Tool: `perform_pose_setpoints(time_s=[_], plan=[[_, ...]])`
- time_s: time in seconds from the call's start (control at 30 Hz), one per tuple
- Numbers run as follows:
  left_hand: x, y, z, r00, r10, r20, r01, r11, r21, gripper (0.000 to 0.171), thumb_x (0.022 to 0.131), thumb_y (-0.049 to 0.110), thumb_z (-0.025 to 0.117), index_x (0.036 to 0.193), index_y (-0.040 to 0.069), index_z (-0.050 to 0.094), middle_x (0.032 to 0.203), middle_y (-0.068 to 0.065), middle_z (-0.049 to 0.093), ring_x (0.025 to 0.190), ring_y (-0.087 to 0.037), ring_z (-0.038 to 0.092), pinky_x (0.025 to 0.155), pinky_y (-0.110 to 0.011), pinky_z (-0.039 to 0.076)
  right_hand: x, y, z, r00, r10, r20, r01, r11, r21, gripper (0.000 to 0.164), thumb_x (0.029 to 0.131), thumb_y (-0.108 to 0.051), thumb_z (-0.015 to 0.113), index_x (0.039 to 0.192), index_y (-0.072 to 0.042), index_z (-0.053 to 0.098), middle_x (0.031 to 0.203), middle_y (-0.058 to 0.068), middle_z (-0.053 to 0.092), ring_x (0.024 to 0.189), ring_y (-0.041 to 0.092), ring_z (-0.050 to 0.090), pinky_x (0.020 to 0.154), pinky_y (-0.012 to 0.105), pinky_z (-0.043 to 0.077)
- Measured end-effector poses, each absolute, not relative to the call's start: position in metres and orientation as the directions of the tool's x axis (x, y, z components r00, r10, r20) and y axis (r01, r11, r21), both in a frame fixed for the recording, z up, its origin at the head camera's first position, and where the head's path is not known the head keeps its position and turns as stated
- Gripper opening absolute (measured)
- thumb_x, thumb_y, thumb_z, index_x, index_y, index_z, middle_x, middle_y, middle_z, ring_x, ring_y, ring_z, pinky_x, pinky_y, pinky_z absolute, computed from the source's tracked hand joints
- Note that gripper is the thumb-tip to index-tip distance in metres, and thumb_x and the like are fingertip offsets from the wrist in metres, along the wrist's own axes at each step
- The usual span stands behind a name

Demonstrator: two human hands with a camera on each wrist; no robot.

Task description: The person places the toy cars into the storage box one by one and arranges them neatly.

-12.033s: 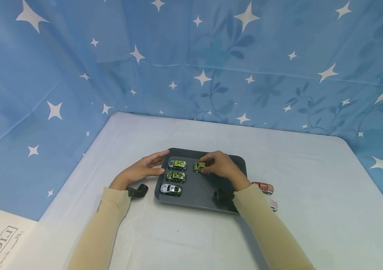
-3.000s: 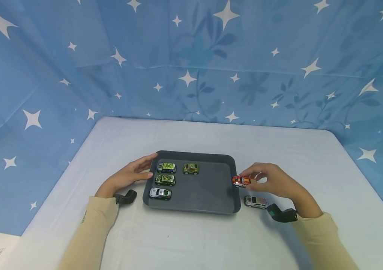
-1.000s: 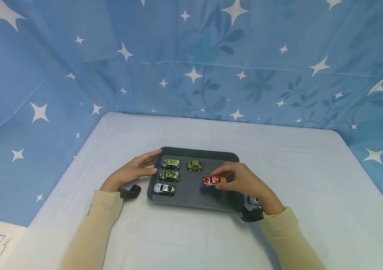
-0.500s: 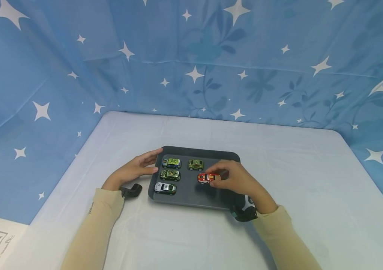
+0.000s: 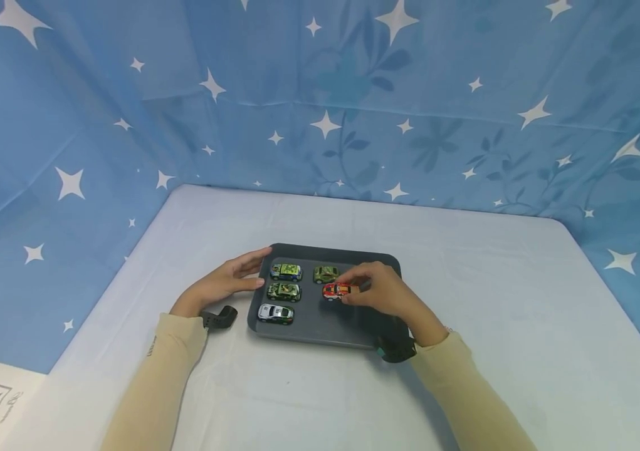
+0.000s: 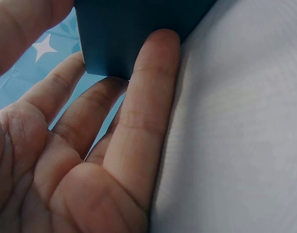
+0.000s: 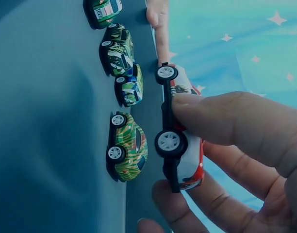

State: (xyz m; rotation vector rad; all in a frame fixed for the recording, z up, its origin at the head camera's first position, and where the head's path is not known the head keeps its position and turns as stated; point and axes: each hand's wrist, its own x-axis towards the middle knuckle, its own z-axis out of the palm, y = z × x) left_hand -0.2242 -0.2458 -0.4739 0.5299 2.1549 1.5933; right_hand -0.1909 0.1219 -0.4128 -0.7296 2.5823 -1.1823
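Note:
My right hand (image 5: 383,292) pinches a red toy car (image 5: 335,290) between thumb and fingers, over the middle of the grey tray (image 5: 314,326). In the right wrist view the car's wheels show above the tray floor, close to a green camouflage toy car (image 7: 131,148). Along the tray's left side stand a blue-and-yellow toy car (image 5: 286,272), a dark camouflage toy car (image 5: 283,292) and a white toy car (image 5: 276,314). My left hand (image 5: 222,285) rests against the tray's left side, its fingers straight on the outer wall (image 6: 119,39).
A white cloth covers the table (image 5: 297,394) under the tray. Behind it hangs a blue curtain (image 5: 274,75) with white stars. Each wrist wears a black camera mount (image 5: 220,318). My right forearm hides most of the table spot just right of the tray.
The right hand left the green camouflage car in the tray, took the red car from the table at the right and carried it left over the tray. The left hand stays at the tray's side.

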Motion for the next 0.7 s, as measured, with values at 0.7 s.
perform_pose_setpoints(time_s=[0.7], plan=[[-0.224,-0.245,-0.476,-0.843,0.53,-0.092,0.068,0.275,0.959,0.082,0.105,0.019,0.073,0.172,0.007,0.028,0.176,-0.02,0.027,0.161,-0.046,0.027,0.129,-0.063,0.022,-0.201,0.097,-0.408,-0.888,-0.441,-0.128,-0.262,0.715,-0.648,0.026,0.088,-0.008,0.09,0.113,-0.006,0.084,0.113,0.007,0.08,0.099,0.023,0.071,0.089,0.047,0.061]])
